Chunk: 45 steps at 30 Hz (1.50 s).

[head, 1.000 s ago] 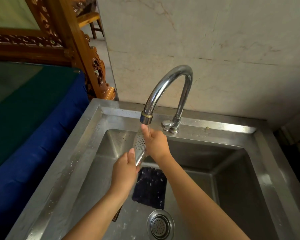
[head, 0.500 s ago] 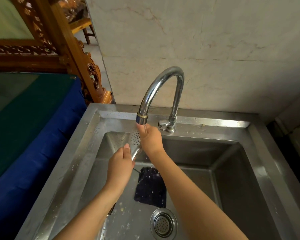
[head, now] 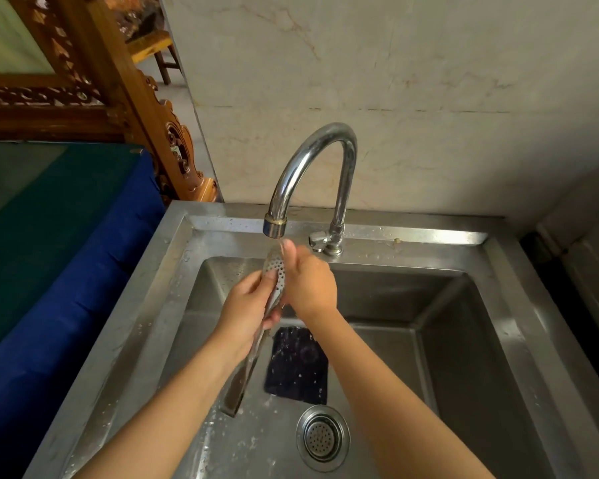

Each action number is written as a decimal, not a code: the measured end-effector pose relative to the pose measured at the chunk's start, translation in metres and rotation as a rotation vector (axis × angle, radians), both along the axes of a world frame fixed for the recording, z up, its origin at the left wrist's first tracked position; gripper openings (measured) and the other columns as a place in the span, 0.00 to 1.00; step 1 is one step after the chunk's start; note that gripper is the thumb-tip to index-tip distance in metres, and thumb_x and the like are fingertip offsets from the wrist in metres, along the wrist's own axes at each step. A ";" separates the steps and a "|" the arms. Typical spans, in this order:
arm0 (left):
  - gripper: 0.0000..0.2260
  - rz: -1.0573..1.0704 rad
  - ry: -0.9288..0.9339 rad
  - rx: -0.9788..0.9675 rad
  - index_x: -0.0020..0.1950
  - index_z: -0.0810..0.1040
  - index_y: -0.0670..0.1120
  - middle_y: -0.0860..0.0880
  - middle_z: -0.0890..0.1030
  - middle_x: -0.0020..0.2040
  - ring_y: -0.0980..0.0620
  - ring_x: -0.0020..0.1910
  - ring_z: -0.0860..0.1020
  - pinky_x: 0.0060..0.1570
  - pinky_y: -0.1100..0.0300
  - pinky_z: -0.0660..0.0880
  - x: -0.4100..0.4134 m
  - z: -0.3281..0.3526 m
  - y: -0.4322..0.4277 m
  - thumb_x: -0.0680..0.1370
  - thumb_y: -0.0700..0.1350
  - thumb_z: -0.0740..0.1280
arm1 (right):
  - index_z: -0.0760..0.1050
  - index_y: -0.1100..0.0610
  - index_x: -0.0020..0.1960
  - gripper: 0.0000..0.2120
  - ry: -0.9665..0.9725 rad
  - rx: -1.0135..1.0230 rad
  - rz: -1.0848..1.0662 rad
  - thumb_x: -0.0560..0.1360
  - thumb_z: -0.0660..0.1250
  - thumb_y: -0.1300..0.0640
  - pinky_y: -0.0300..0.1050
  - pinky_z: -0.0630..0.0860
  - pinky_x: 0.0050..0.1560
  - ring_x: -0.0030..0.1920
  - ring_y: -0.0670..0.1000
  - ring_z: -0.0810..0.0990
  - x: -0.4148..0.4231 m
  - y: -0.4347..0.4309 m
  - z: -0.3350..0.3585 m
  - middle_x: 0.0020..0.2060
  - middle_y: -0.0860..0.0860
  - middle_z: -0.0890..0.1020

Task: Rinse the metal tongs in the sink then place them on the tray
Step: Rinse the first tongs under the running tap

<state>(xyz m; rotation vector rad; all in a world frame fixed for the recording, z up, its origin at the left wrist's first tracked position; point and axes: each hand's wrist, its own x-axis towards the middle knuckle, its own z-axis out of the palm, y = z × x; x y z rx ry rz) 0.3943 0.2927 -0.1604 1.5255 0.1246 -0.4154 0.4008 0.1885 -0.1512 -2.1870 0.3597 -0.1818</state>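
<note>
The metal tongs (head: 274,271) have a perforated head held up under the curved faucet (head: 312,157), where a thin stream of water runs onto it. Their long handle slants down and left over the steel sink (head: 377,299) towards me. My left hand (head: 249,309) is closed around the middle of the tongs. My right hand (head: 308,281) lies against the right side of the perforated head, fingers pointing up into the water. No tray is in view.
A dark rectangular sponge or cloth (head: 296,366) lies on the sink floor beside the round drain strainer (head: 322,437). A blue and green covered surface (head: 49,254) borders the sink's left rim. Carved wooden furniture (head: 125,108) stands behind it; a marble wall rises at the back.
Both hands stay on the tongs under the tap. My left hand has slid slightly up the tongs, and more of the handle shows below it. The camera has shifted a little.
</note>
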 end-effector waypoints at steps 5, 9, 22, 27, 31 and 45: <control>0.07 0.120 0.114 -0.265 0.51 0.78 0.43 0.47 0.85 0.41 0.52 0.35 0.83 0.32 0.59 0.78 0.011 0.005 -0.015 0.79 0.41 0.61 | 0.72 0.54 0.52 0.14 -0.037 0.179 0.078 0.79 0.53 0.47 0.40 0.67 0.50 0.51 0.47 0.70 -0.044 -0.009 -0.027 0.49 0.50 0.75; 0.06 0.152 0.118 -0.355 0.52 0.77 0.42 0.47 0.85 0.43 0.54 0.30 0.79 0.28 0.60 0.77 0.016 0.012 -0.030 0.77 0.38 0.64 | 0.66 0.49 0.63 0.14 -0.003 0.445 0.118 0.78 0.59 0.49 0.30 0.73 0.45 0.46 0.37 0.74 -0.066 0.000 -0.046 0.54 0.53 0.74; 0.07 0.096 -0.135 -0.304 0.55 0.76 0.45 0.52 0.86 0.45 0.52 0.40 0.84 0.32 0.64 0.77 0.028 0.022 -0.045 0.79 0.39 0.61 | 0.67 0.51 0.49 0.12 0.150 0.648 0.102 0.80 0.52 0.43 0.36 0.65 0.28 0.27 0.42 0.67 -0.067 0.012 -0.050 0.32 0.46 0.72; 0.16 0.172 -0.098 -0.135 0.42 0.76 0.44 0.48 0.80 0.29 0.54 0.21 0.71 0.19 0.64 0.67 0.023 0.019 -0.046 0.76 0.57 0.64 | 0.63 0.56 0.49 0.18 0.107 0.477 0.116 0.78 0.51 0.40 0.42 0.64 0.31 0.28 0.45 0.64 -0.067 0.015 -0.050 0.30 0.47 0.68; 0.21 0.261 -0.055 -0.099 0.40 0.74 0.43 0.47 0.79 0.25 0.53 0.17 0.70 0.17 0.64 0.64 0.022 0.020 -0.050 0.79 0.58 0.56 | 0.63 0.53 0.46 0.20 0.116 0.461 0.091 0.77 0.48 0.36 0.41 0.64 0.32 0.29 0.45 0.64 -0.072 0.023 -0.055 0.30 0.47 0.68; 0.11 0.284 -0.249 -0.022 0.43 0.77 0.46 0.46 0.83 0.33 0.50 0.30 0.83 0.27 0.62 0.78 0.022 0.023 -0.046 0.78 0.52 0.63 | 0.68 0.55 0.51 0.20 0.116 0.448 0.042 0.78 0.50 0.39 0.43 0.68 0.37 0.34 0.47 0.69 -0.074 0.027 -0.072 0.34 0.49 0.72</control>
